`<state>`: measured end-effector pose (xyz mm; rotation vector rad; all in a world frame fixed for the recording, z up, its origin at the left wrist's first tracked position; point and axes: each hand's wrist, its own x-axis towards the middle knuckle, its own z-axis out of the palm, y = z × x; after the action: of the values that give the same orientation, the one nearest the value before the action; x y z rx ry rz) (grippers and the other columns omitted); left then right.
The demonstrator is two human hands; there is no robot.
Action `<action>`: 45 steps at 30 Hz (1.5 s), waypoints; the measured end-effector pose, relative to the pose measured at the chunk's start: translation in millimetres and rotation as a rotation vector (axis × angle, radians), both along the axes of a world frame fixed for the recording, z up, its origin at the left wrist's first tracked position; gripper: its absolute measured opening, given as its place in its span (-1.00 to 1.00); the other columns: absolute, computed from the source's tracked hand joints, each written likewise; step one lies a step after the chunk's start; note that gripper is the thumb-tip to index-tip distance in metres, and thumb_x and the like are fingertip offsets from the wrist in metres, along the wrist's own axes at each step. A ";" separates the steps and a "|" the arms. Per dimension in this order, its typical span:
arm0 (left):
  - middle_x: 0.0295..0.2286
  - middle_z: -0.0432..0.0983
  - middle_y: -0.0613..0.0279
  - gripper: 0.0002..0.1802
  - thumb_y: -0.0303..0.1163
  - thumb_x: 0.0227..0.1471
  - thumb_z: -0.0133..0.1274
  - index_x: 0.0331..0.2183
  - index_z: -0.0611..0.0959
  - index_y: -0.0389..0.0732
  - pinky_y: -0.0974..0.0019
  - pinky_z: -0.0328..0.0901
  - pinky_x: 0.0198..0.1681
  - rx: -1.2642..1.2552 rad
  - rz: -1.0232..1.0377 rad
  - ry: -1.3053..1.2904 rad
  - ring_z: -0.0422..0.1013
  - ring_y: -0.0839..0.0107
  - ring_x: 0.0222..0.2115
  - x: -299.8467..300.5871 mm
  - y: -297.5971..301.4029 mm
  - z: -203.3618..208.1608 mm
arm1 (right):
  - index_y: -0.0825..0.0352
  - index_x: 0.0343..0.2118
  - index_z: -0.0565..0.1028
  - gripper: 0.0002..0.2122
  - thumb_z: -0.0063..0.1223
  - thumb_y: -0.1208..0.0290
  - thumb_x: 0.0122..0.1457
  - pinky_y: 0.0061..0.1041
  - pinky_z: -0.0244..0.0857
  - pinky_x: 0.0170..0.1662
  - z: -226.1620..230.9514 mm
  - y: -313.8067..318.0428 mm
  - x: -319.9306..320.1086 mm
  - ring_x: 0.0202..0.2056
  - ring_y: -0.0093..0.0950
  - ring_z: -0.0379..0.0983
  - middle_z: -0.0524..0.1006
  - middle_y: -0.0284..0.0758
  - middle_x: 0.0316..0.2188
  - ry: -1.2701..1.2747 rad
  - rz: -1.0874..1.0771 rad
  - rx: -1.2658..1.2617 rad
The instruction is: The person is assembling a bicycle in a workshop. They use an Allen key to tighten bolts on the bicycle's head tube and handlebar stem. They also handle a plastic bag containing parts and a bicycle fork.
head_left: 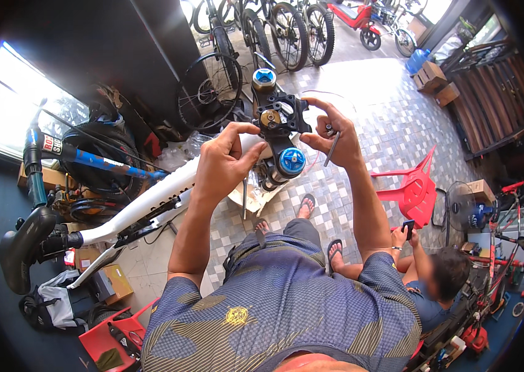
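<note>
A black bicycle stem [299,123] sits on top of a double-crown fork, around a gold-coloured round cap [270,119]. One blue fork cap [292,161] is on the near side, another blue cap [264,77] on the far side. My left hand [220,162] is closed, its thumb and forefinger at the stem's left edge. My right hand [342,133] keeps an L-shaped hex key [332,149] in its curled fingers, while its forefinger and thumb touch the stem's right side. The white bike frame [144,197] runs from the fork to a black saddle [28,251] at left.
Several parked bicycles [290,37] line the far side. To the right stands a red plastic chair [415,193]; below it a seated person [438,279] holds a phone. A loose wheel [209,93] leans behind the fork. Boxes [112,284] lie under the frame.
</note>
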<state>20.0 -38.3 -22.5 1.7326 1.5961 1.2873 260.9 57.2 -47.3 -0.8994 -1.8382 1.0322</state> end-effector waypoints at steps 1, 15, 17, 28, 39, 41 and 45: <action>-0.72 0.16 0.57 -0.70 -0.45 -0.02 0.35 -0.18 0.68 -0.20 0.51 -0.11 -0.60 -0.001 0.006 -0.006 0.01 0.78 -0.68 -0.4 -0.2 0.4 | 0.29 0.19 0.44 -0.29 0.52 0.32 -0.07 -0.69 -0.08 -0.49 0.5 -0.8 -0.5 -0.58 -0.79 0.09 0.17 -0.67 -0.68 -0.005 0.002 0.003; -0.72 0.16 0.57 -0.03 -0.16 -0.18 0.50 0.22 0.43 -0.22 0.54 -0.14 -0.58 -0.092 -0.112 0.004 0.03 0.76 -0.67 -12.3 22.0 10.5 | 0.24 0.22 0.42 -0.28 0.50 0.31 -0.06 -0.64 -0.01 -0.46 -3.6 17.9 -2.0 -0.58 -0.74 0.10 0.20 -0.61 -0.69 -0.069 0.096 0.073; -0.72 0.15 0.57 -0.01 -0.15 -0.19 0.51 0.23 0.42 -0.23 0.53 -0.14 -0.57 -0.093 -0.116 0.003 0.04 0.76 -0.67 -11.0 25.2 9.7 | 0.24 0.23 0.42 -0.27 0.50 0.31 -0.06 -0.64 0.00 -0.45 -5.6 20.5 -0.5 -0.58 -0.74 0.10 0.20 -0.61 -0.69 -0.065 0.114 0.057; -0.74 0.14 0.53 -0.13 -0.19 -0.17 0.49 0.15 0.50 -0.22 0.46 -0.11 -0.59 -0.109 -0.156 0.036 0.04 0.73 -0.68 -10.9 35.0 15.2 | 0.20 0.25 0.40 -0.28 0.48 0.31 -0.02 -0.65 -0.05 -0.46 -12.7 28.4 -1.5 -0.58 -0.76 0.07 0.19 -0.65 -0.67 -0.027 0.171 -0.017; -0.73 0.14 0.58 -0.18 -0.20 -0.19 0.51 0.12 0.54 -0.15 0.49 -0.14 -0.59 -0.126 -0.158 0.042 0.01 0.75 -0.68 -13.8 37.8 13.6 | 0.19 0.25 0.40 -0.27 0.49 0.31 -0.03 -0.66 -0.08 -0.47 -5.7 30.7 0.2 -0.58 -0.76 0.06 0.18 -0.64 -0.66 -0.055 0.201 -0.011; -0.72 0.14 0.58 -0.17 -0.20 -0.19 0.51 0.13 0.54 -0.15 0.49 -0.14 -0.59 -0.129 -0.161 0.042 0.02 0.75 -0.67 -13.9 38.0 13.7 | 0.20 0.24 0.41 -0.28 0.49 0.31 -0.04 -0.66 -0.08 -0.48 -5.6 31.5 1.2 -0.58 -0.76 0.07 0.19 -0.64 -0.66 -0.066 0.197 -0.015; -0.70 0.13 0.59 -0.11 -0.19 -0.23 0.53 0.15 0.52 -0.16 0.51 -0.13 -0.58 -0.100 -0.159 0.034 0.02 0.76 -0.66 -15.6 38.2 10.9 | 0.26 0.23 0.41 -0.27 0.50 0.30 -0.05 -0.68 -0.10 -0.48 -12.9 35.2 0.6 -0.58 -0.78 0.07 0.20 -0.66 -0.66 0.026 0.221 -0.029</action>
<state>4.4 -0.1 -11.6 1.7881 1.4816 1.0898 261.5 92.4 -60.2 -0.7064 -1.9364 1.2025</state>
